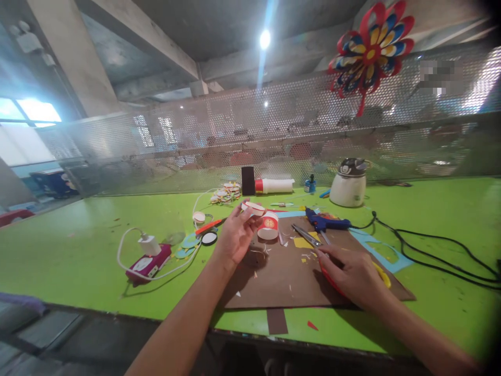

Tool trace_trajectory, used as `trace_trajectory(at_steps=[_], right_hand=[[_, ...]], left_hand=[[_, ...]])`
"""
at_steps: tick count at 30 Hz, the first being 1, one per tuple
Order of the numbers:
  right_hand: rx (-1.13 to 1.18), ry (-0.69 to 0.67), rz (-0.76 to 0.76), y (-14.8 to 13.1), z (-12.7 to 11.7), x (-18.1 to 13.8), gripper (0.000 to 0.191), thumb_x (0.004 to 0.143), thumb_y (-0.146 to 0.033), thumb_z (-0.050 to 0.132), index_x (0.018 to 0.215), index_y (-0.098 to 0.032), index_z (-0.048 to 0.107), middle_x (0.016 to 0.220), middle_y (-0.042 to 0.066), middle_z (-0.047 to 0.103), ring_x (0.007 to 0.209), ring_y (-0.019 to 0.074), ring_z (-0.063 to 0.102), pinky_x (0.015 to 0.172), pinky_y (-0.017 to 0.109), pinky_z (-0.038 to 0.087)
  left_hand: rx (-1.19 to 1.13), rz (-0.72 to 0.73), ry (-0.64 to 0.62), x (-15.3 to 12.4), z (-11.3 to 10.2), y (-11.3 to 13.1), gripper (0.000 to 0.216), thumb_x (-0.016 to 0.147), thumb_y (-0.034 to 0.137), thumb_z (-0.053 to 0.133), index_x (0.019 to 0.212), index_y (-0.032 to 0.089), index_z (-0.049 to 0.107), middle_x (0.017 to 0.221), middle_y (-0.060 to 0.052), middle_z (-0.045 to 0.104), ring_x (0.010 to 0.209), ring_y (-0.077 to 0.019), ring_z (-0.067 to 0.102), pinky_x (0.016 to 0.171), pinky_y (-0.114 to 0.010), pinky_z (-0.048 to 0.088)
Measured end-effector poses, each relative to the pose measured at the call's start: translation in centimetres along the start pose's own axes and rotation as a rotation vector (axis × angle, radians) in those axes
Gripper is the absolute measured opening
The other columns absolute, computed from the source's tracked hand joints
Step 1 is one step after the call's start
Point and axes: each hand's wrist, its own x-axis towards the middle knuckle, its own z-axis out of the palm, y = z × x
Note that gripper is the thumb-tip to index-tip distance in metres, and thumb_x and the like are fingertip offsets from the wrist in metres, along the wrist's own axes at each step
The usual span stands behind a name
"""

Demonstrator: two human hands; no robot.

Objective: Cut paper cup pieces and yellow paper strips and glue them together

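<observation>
My left hand (239, 232) is closed on a small round white piece with a red edge (253, 209), raised over the brown board (270, 287). Just behind and below it stands a white paper cup (268, 230) with a red and gold label. In my right hand (354, 271) are scissors (308, 236), with the blades pointing away to the left above the board. Part of their red handle shows under my fingers. A blue glue gun (324, 221) lies past the scissors, close to a yellow paper scrap (304, 241).
A maroon power socket (151, 265) with a white charger sits left. At the back are a black phone-like slab (248, 180), a white roll (277, 186), a small blue bottle (310, 184) and a white jug (347, 188). A black cord (422, 233) loops across the right.
</observation>
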Motion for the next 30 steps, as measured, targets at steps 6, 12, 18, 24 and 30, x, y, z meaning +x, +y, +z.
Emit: trace_trajectory(at_steps=[6, 12, 18, 24, 30], right_hand=[[0.040, -0.135, -0.055, -1.8, -1.3, 0.5, 0.027, 0.086, -0.029, 0.050, 0.087, -0.018, 0.074, 0.086, 0.009, 0.076, 0.077, 0.0242, 0.068, 0.069, 0.034, 0.048], [0.190, -0.132, -0.028, -3.7, -3.2, 3.3, 0.023, 0.084, -0.032, 0.055, 0.082, -0.018, 0.074, 0.083, 0.009, 0.073, 0.076, 0.0239, 0.063, 0.072, 0.037, 0.044], [0.610, -0.284, 0.090, -5.6, -2.2, 6.3, 0.034, 0.081, -0.046, 0.058, 0.084, -0.015, 0.072, 0.076, 0.007, 0.071, 0.066, 0.0166, 0.062, 0.067, 0.034, 0.051], [0.954, -0.400, 0.225, -5.8, 0.0, 6.1, 0.040, 0.074, -0.053, 0.067, 0.073, -0.012, 0.067, 0.059, 0.002, 0.062, 0.051, 0.0106, 0.057, 0.057, 0.030, 0.052], [1.016, -0.369, 0.254, -5.1, 0.4, 5.6, 0.037, 0.074, -0.049, 0.068, 0.066, -0.014, 0.065, 0.054, 0.000, 0.062, 0.046, 0.0098, 0.055, 0.053, 0.028, 0.049]], left_hand=[[0.185, 0.159, -0.173, -0.7, 0.5, -0.3, 0.049, 0.065, 0.008, 0.078, 0.110, 0.021, 0.061, 0.115, -0.006, 0.062, 0.097, -0.0142, 0.059, 0.085, -0.028, 0.048], [0.344, 0.217, -0.281, -1.3, 0.7, -0.6, 0.048, 0.067, 0.010, 0.077, 0.110, 0.024, 0.061, 0.124, -0.005, 0.058, 0.098, -0.0147, 0.059, 0.086, -0.028, 0.049], [0.418, 0.184, -0.352, -1.4, 0.6, -1.0, 0.050, 0.068, 0.013, 0.077, 0.113, 0.025, 0.058, 0.107, -0.005, 0.066, 0.091, -0.0176, 0.062, 0.080, -0.032, 0.053], [0.533, 0.187, -0.367, -2.0, 0.7, -1.4, 0.053, 0.068, 0.013, 0.077, 0.117, 0.024, 0.058, 0.118, -0.008, 0.062, 0.097, -0.0192, 0.063, 0.088, -0.032, 0.050], [0.584, 0.152, -0.392, -2.7, 1.4, -1.2, 0.051, 0.072, 0.014, 0.074, 0.120, 0.022, 0.060, 0.113, -0.010, 0.063, 0.094, -0.0203, 0.063, 0.085, -0.031, 0.050]])
